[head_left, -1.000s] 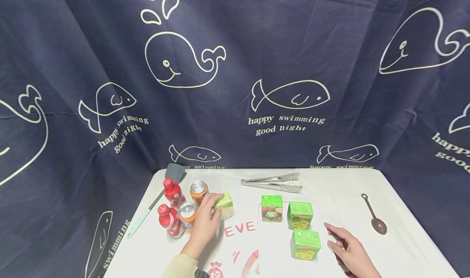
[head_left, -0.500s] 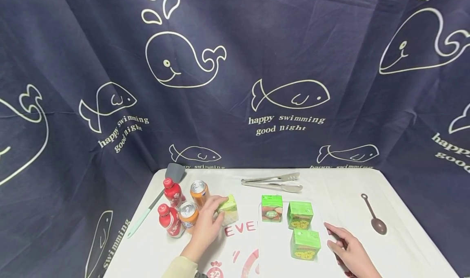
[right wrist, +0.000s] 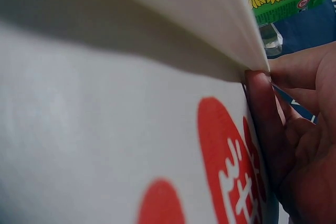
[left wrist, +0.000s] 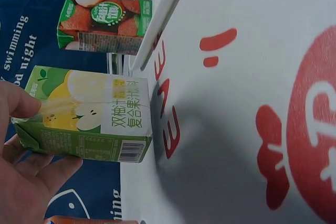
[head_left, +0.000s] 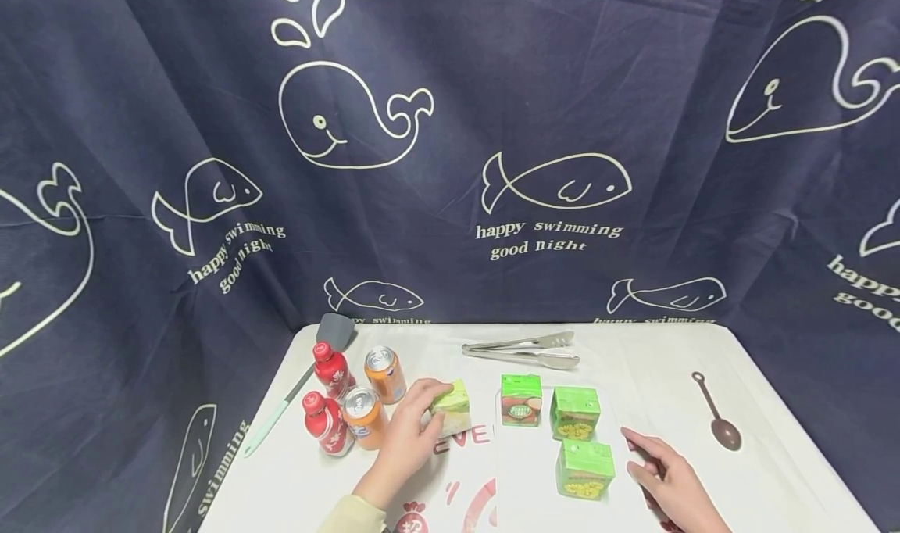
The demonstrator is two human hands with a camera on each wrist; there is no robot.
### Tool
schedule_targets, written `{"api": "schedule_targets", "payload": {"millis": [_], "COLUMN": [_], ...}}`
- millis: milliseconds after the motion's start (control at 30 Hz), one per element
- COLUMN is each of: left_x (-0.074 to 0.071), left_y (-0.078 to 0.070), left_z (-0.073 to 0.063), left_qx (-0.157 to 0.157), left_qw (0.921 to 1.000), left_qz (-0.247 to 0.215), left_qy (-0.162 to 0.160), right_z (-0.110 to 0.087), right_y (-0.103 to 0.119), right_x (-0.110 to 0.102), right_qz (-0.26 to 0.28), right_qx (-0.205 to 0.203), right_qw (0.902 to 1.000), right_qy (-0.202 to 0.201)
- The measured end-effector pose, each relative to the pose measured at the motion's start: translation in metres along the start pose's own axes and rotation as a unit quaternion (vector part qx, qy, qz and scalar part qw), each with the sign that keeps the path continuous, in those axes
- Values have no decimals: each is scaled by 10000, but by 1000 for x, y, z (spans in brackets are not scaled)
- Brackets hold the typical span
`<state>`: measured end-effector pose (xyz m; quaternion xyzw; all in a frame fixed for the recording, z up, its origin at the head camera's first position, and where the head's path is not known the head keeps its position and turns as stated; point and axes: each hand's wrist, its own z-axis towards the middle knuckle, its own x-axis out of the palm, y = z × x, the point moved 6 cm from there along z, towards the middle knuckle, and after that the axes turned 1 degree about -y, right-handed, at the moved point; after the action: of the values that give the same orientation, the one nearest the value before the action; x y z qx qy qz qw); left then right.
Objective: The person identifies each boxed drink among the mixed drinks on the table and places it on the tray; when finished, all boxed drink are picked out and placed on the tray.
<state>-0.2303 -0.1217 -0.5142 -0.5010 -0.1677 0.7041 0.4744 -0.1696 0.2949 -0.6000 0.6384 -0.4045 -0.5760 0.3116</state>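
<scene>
My left hand (head_left: 411, 427) grips a yellow-green juice box (left wrist: 89, 114), thumb on one side and fingers on the other. In the left wrist view its lower end is close over the white tablecloth. To its right, three green juice boxes stand on a white board: one with red fruit pictures (head_left: 521, 400), and two with yellow flowers, a back one (head_left: 575, 413) and a front one (head_left: 585, 469). My right hand (head_left: 668, 474) holds the right edge of the white board (right wrist: 210, 9) between thumb and fingers; the thumb tip is partly hidden by the board.
Two orange cans (head_left: 385, 374) and two red bottles (head_left: 328, 423) stand left of my left hand. A spatula (head_left: 288, 400) lies along the left edge. Metal tongs (head_left: 520, 352) lie at the back, a brown spoon (head_left: 720, 423) at the right. A dark printed curtain (head_left: 450, 126) hangs behind.
My left hand has moved right with the juice box, away from the orange cans and closer to the white board. The right hand stays where it was.
</scene>
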Motion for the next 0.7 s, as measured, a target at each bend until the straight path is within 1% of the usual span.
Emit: {"api": "schedule_targets", "payload": {"millis": [133, 267, 467, 700], "left_x": [4, 10, 22, 37], "left_y": [-6, -14, -27, -42], "left_z": [0, 0, 0, 0], "left_qx": [133, 261, 456, 677], "left_qw": [9999, 9995, 9981, 9960], "left_qz": [-6, 8, 23, -140], "left_qy": [48, 173, 423, 569], "right_z": [0, 0, 0, 0], "right_y": [0, 0, -2, -3], "right_x": [0, 0, 1, 1], "right_qz": [9, 28, -5, -116], "right_qx": [-73, -90, 36, 40], "right_qw": [10000, 10000, 10000, 9999], "right_qy": [-29, -30, -16, -44]}}
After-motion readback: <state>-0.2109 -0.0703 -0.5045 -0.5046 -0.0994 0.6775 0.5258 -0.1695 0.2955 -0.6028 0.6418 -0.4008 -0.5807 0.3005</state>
